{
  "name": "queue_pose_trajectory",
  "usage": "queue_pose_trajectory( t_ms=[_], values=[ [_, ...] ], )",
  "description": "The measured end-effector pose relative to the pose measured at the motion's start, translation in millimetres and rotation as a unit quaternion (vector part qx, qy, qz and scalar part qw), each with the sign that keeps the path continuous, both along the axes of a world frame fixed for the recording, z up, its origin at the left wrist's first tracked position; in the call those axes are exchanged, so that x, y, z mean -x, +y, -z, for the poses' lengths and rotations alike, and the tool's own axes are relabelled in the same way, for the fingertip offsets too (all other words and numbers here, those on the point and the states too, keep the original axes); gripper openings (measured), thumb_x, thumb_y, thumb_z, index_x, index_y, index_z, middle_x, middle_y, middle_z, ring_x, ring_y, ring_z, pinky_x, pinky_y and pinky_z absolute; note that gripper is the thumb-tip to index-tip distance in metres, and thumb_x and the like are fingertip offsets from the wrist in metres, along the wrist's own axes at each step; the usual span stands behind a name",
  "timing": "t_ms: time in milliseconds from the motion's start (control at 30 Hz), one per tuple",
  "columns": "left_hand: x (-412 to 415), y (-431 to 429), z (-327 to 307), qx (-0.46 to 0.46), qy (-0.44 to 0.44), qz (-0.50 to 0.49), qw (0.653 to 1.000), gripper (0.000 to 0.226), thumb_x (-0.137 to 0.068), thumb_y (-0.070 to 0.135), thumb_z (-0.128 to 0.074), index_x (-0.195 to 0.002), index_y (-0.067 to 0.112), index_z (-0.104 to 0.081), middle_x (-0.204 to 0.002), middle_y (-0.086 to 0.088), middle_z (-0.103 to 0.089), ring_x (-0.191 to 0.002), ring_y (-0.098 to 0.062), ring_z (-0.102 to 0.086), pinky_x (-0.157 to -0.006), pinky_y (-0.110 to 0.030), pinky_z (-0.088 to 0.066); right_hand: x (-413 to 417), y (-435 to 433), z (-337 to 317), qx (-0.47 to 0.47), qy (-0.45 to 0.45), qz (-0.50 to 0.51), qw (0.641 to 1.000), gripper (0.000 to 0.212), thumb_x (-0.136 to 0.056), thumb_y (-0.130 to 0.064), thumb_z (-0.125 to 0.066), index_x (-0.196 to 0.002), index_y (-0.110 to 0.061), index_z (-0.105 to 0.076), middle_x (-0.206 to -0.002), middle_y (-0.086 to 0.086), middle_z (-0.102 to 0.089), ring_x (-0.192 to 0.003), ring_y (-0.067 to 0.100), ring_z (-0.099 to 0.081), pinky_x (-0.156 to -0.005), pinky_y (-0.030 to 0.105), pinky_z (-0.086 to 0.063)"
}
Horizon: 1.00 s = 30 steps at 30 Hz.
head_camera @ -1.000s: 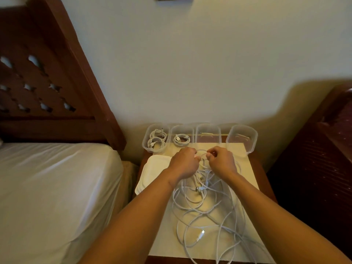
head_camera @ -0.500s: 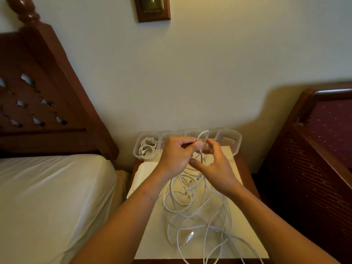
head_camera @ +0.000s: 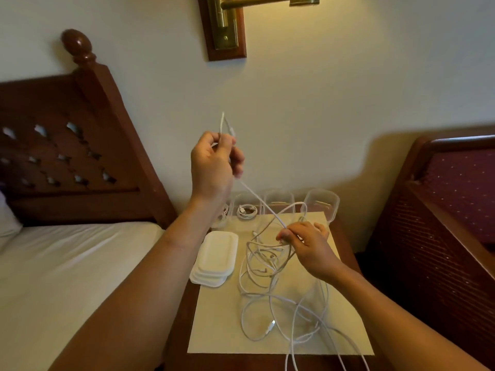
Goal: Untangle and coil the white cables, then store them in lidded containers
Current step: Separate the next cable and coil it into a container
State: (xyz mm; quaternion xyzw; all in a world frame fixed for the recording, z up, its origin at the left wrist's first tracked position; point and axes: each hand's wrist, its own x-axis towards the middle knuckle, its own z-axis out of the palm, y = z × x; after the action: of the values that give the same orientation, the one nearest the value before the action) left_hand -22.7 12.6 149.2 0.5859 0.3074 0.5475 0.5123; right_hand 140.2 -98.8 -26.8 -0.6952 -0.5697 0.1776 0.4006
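Observation:
A tangle of white cables [head_camera: 270, 290] lies on a pale mat [head_camera: 214, 330] on the nightstand. My left hand [head_camera: 213, 163] is raised above the table and grips one white cable [head_camera: 257, 198], whose end sticks up above the fist. That cable runs taut down to my right hand [head_camera: 305, 243], which pinches it just over the tangle. Several clear containers [head_camera: 322, 203] stand in a row at the back; one holds a coiled white cable [head_camera: 246, 210]. A stack of white lids [head_camera: 217, 257] lies left of the tangle.
A bed with a white sheet [head_camera: 67, 277] and a wooden headboard [head_camera: 67, 156] lies at the left. A dark upholstered chair [head_camera: 442, 210] stands to the right. A brass wall lamp [head_camera: 227, 25] hangs above. Some cables trail over the nightstand's front edge [head_camera: 267, 362].
My left hand has risen well above the table, drawing one cable up and taut out of the tangle. My right hand stayed low over the tangle, pinching the same cable. The camera tilted upward.

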Motion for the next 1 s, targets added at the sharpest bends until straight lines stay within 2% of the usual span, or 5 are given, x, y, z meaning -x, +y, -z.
queue_pose_trajectory(
  t_ms=[233, 433, 600, 833, 1000],
  values=[
    [13.0, -17.5, 53.7, -0.144, 0.468, 0.112, 0.865, 0.016, -0.089, 0.034, -0.071, -0.09, 0.02, -0.064, -0.088, 0.003, -0.062, -0.078, -0.015, -0.057, -0.066, -0.03, -0.045, -1.9, -2.7, -34.8, -0.023, 0.021, -0.039, 0.999, 0.032, -0.11, -0.03, -0.047, -0.085, -0.034, -0.067, -0.08, -0.015, -0.069, -0.091, 0.006, -0.061, -0.111, 0.059, -0.028],
    [2.8, -21.0, 64.5, -0.268, 0.551, 0.109, 0.783, 0.033, -0.096, 0.06, -0.059, -0.104, 0.031, -0.073, -0.106, 0.011, -0.062, -0.104, -0.016, -0.052, -0.087, -0.04, -0.048, -2.7, -9.0, -44.0, -0.033, -0.058, -0.013, 0.998, 0.034, -0.109, -0.019, -0.045, -0.088, -0.036, -0.065, -0.081, -0.011, -0.067, -0.102, 0.003, -0.058, -0.119, 0.049, -0.008],
    [-3.3, -27.7, 50.2, -0.267, 0.488, 0.058, 0.829, 0.029, -0.103, 0.042, -0.058, -0.078, 0.029, -0.062, -0.071, 0.012, -0.059, -0.073, -0.016, -0.059, -0.06, -0.031, -0.038, 9.1, -9.6, -39.5, -0.043, -0.057, 0.032, 0.997, 0.033, -0.11, -0.033, -0.04, -0.087, -0.032, -0.063, -0.08, -0.013, -0.067, -0.1, 0.002, -0.057, -0.115, 0.044, -0.011],
    [15.2, -22.3, 15.1, -0.127, 0.165, -0.027, 0.978, 0.029, -0.103, 0.026, -0.062, -0.082, 0.007, -0.071, -0.056, 0.015, -0.056, -0.054, -0.003, -0.046, -0.055, -0.02, -0.036, 10.5, -18.4, -24.4, -0.026, -0.03, 0.028, 0.999, 0.026, -0.108, -0.041, -0.041, -0.091, -0.035, -0.061, -0.089, -0.021, -0.067, -0.107, -0.002, -0.056, -0.119, 0.047, -0.006],
    [28.6, -25.0, 29.3, 0.188, -0.119, 0.058, 0.973, 0.023, -0.092, 0.001, -0.052, -0.07, 0.008, -0.053, -0.07, -0.007, -0.054, -0.078, -0.03, -0.063, -0.083, -0.047, -0.058, 10.6, -10.1, -53.8, -0.091, 0.081, -0.034, 0.992, 0.013, -0.103, -0.024, -0.061, -0.097, -0.019, -0.072, -0.086, -0.007, -0.073, -0.086, 0.007, -0.069, -0.085, 0.035, -0.054]
  ],
)
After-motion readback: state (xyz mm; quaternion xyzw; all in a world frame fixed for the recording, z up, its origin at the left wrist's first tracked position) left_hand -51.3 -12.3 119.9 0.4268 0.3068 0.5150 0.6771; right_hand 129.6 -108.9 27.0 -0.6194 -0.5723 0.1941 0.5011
